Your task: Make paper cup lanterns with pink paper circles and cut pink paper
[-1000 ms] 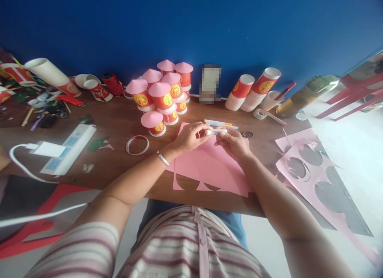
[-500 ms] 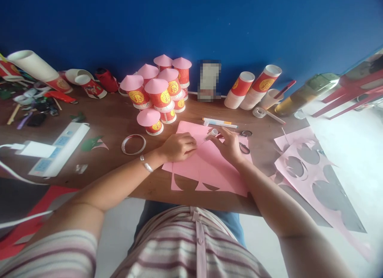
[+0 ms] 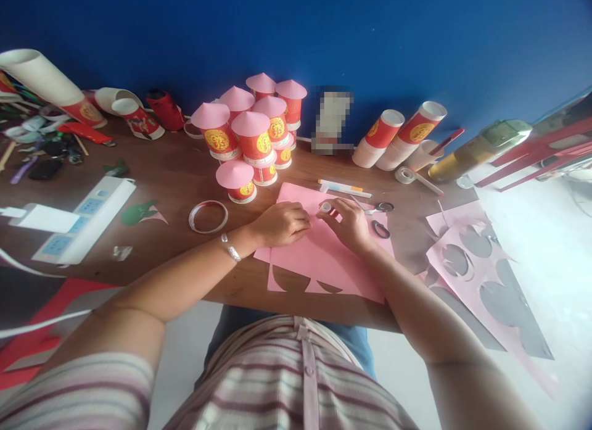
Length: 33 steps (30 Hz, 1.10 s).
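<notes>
Pink paper (image 3: 319,263) with curved cutouts along its near edge lies in front of me. My left hand (image 3: 284,225), a silver bracelet at its wrist, is over the paper's left part, its fingers curled and pressed together. Whatever they pinch is hidden. Just to the right, my right hand (image 3: 345,221) closes its thumb and fingers on a small white cylinder (image 3: 325,206), its round end facing up. Scissors (image 3: 383,218) with dark handles lie beyond my right knuckles. Behind the paper rest a blue-and-white pen and an orange-ended marker (image 3: 342,186).
Red paper cups with pink cone roofs (image 3: 250,134) stand stacked behind my left hand. Cup stacks (image 3: 411,137) and a tape roll (image 3: 406,174) are back right. Cut pink scraps (image 3: 462,248) lie right; a power strip (image 3: 87,217) and silver ring (image 3: 208,217) left.
The view has shifted slightly. My right hand has tipped the white cylinder so its round end shows more. Both hands remain close together over the pink paper.
</notes>
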Tool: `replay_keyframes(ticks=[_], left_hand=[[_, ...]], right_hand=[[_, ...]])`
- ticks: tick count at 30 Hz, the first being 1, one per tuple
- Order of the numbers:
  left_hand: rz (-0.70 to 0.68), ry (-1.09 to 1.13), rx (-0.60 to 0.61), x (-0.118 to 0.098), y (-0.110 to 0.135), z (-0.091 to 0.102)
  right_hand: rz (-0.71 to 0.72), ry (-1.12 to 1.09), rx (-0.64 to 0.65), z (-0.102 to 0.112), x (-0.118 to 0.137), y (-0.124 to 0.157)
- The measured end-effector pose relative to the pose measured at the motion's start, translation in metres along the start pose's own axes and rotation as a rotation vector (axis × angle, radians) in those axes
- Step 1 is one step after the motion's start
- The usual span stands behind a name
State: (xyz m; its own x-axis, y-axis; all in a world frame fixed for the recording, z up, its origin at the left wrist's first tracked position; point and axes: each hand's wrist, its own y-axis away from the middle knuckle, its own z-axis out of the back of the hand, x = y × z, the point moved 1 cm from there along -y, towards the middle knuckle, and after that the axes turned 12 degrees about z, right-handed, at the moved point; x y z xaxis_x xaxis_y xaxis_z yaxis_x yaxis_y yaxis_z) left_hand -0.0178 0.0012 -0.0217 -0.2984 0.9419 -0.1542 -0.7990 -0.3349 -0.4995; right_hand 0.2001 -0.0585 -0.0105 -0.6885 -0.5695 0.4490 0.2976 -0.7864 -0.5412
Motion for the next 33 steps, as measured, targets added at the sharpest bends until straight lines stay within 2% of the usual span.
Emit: replay_keyframes(ticks=[10, 14, 24, 29, 33], left_hand=[[0.084, 0.040, 0.092, 0.000, 0.000, -0.004], [0.133, 0.124, 0.083, 0.001, 0.000, -0.005], [0.137, 0.162, 0.062, 0.001, 0.000, -0.005], [0.142, 0.183, 0.047, 0.001, 0.000, -0.004], [0.145, 0.169, 0.053, 0.000, -0.001, -0.002]], right_hand=[[0.048, 0.060, 0.044, -0.003, -0.008, -0.003], [0.039, 0.076, 0.046, 0.000, -0.011, -0.003], [0.032, 0.132, 0.032, 0.000, -0.023, -0.004], [0.064, 0.161, -0.020, 0.006, -0.025, -0.002], [-0.002, 0.200, -0.161, 0.021, -0.015, -0.002]])
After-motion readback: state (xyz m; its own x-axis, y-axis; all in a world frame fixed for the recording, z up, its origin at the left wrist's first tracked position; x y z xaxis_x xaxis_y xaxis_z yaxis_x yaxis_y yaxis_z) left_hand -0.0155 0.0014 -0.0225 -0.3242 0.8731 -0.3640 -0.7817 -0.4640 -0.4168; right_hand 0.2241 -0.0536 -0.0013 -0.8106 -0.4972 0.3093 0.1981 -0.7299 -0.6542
